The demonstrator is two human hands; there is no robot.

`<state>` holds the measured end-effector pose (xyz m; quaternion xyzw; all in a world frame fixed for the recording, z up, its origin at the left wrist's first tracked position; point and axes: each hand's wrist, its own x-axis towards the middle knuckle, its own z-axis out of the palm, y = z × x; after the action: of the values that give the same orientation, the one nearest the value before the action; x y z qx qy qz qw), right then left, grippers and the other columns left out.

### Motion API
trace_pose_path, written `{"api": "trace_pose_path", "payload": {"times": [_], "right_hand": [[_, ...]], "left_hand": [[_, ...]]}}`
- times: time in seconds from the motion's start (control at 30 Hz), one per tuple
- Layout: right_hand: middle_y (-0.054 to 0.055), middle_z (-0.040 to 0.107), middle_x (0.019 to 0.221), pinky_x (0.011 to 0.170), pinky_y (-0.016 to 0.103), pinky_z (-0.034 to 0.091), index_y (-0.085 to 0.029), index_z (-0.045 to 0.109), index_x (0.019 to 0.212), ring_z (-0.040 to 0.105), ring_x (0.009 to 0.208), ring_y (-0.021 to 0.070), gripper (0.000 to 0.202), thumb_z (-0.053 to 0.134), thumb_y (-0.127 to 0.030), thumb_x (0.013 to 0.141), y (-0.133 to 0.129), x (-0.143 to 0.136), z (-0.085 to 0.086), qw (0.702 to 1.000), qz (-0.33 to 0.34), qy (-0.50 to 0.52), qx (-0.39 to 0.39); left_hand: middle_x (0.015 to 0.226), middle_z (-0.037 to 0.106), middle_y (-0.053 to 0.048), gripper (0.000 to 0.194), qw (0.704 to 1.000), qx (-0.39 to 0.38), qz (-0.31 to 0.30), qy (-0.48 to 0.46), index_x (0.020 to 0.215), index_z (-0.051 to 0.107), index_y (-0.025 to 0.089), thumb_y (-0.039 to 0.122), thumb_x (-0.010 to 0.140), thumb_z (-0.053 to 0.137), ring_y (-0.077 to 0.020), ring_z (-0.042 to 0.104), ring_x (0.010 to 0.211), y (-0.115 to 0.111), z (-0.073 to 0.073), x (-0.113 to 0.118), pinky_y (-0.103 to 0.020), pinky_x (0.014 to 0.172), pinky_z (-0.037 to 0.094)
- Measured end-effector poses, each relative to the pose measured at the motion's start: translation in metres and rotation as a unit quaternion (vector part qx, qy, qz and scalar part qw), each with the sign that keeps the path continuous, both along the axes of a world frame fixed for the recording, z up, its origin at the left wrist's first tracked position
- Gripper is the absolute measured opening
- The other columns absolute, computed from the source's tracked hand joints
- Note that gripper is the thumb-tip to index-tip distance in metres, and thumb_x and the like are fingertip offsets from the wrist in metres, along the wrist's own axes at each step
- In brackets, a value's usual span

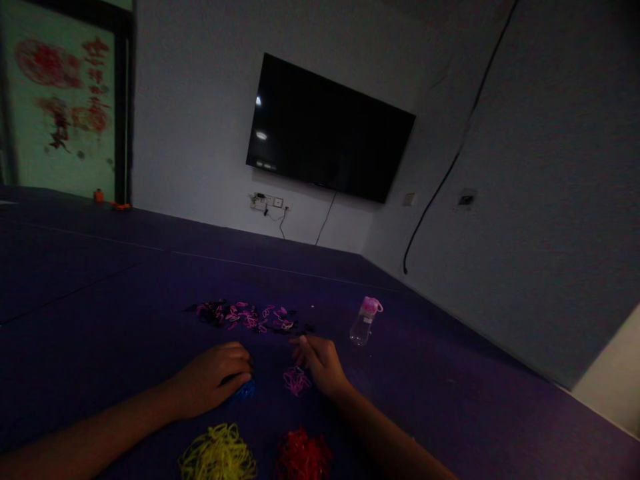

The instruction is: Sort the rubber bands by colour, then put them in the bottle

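Observation:
My left hand (217, 375) rests palm down with its fingers curled and the thumb near them. Just under it shows a small heap of blue rubber bands (245, 390), partly covered. What lies inside its fingers is hidden. My right hand (320, 363) has its fingers loosely apart, above a small heap of pink rubber bands (297, 381). Its fingertips lie near the edge of a scattered spread of pink and black rubber bands (250, 316). Closest to me are a yellow rubber band heap (219, 455) and a red rubber band heap (303, 456).
A clear bottle with a pink lid (367, 320) stands on the dark purple surface (430, 400), right of my right hand. Behind are a wall-mounted television (330, 130), sockets (270, 201) and a hanging black cable (450, 167). Small orange objects (99, 195) sit by the door.

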<state>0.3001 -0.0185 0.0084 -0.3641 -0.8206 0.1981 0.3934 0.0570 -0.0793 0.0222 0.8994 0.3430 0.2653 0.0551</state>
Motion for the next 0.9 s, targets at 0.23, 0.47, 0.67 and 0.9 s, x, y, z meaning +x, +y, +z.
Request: {"api": "trace_pose_path", "payload": {"times": [0.23,0.47,0.67,0.9], "right_hand": [[0.008,0.066,0.107,0.089,0.03,0.043,-0.02,0.066,0.101,0.059,0.103,0.0177,0.031,0.043,-0.037,0.089,-0.013,-0.006,0.013,0.971,0.114,-0.178,0.108],[0.006,0.068,0.103,0.083,0.028,0.046,-0.022,0.07,0.09,0.063,0.095,0.0173,0.029,0.047,-0.039,0.086,-0.019,-0.005,0.015,0.967,0.128,-0.185,0.119],[0.004,0.07,0.086,0.076,0.026,0.046,-0.023,0.068,0.072,0.064,0.082,0.0159,0.035,0.045,-0.044,0.086,-0.019,-0.004,0.011,0.971,0.112,-0.172,0.121],[0.005,0.069,0.078,0.072,0.026,0.045,-0.021,0.067,0.079,0.063,0.076,0.0167,0.034,0.043,-0.043,0.087,-0.021,-0.005,0.013,0.963,0.106,-0.205,0.138]], "left_hand": [[0.091,0.065,-0.003,0.024,1.0,-0.005,0.011,0.003,0.089,0.064,0.021,0.027,0.091,0.041,-0.016,0.056,0.088,0.0,-0.001,0.0,-0.029,0.079,0.043],[0.091,0.065,-0.003,0.023,1.0,0.008,0.011,-0.006,0.088,0.065,0.021,0.026,0.09,0.042,-0.0162,0.056,0.087,0.0,-0.003,0.001,-0.029,0.079,0.044],[0.091,0.065,-0.002,0.021,1.0,0.013,0.0,-0.019,0.092,0.064,0.022,0.026,0.09,0.043,-0.0156,0.056,0.087,0.002,-0.006,0.0,-0.028,0.079,0.044],[0.089,0.065,-0.003,0.022,0.999,0.017,-0.013,-0.026,0.093,0.065,0.022,0.029,0.09,0.044,-0.0154,0.056,0.085,0.003,-0.006,-0.002,-0.026,0.079,0.044]]}}
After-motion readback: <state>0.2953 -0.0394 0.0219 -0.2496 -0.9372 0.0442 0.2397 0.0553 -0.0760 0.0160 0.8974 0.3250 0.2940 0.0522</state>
